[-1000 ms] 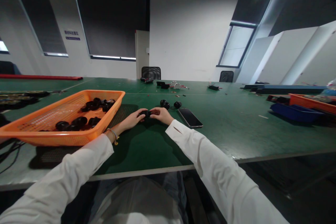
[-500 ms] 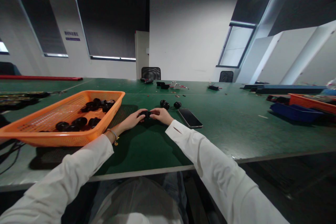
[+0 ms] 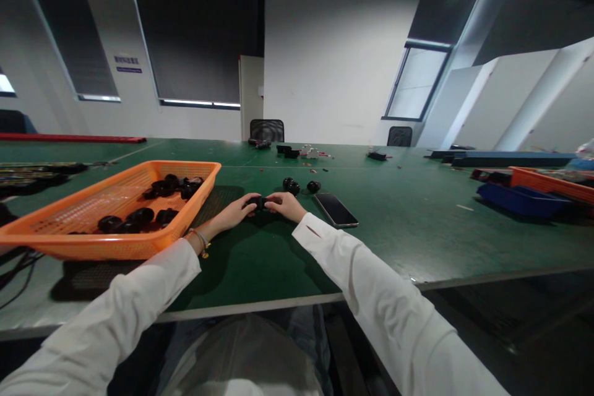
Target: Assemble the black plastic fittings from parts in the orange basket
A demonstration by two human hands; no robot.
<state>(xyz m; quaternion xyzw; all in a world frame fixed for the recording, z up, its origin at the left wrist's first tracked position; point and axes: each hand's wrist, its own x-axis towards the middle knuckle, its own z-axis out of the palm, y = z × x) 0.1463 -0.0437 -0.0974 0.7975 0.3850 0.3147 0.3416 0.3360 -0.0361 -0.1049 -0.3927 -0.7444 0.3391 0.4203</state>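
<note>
While between hands [image 3: 236,211] [image 3: 286,205], black part [image 3: 258,203].

Dark-screened phone [image 3: 336,209] laid flat on green table [image 3: 394,241], just right of the right hand [image 3: 285,205]. Well right of that hand, blue tray [image 3: 520,199] and red-orange tray [image 3: 552,184] are placed close together; long blue-grey bars [image 3: 515,159] are laid behind them. Beyond both hands, white bits [image 3: 312,151] are scattered beside small black pieces [image 3: 288,151]; another dark piece [image 3: 378,156] is set farther right. Mesh chair [image 3: 267,130] is parked straight past the hands. Well left of the left hand [image 3: 234,211], dark strips [image 3: 37,173] are heaped; red bar [image 3: 69,138] is laid farther off. Sign [image 3: 127,65] is mounted on the wall, beyond and left of the left hand.
</note>
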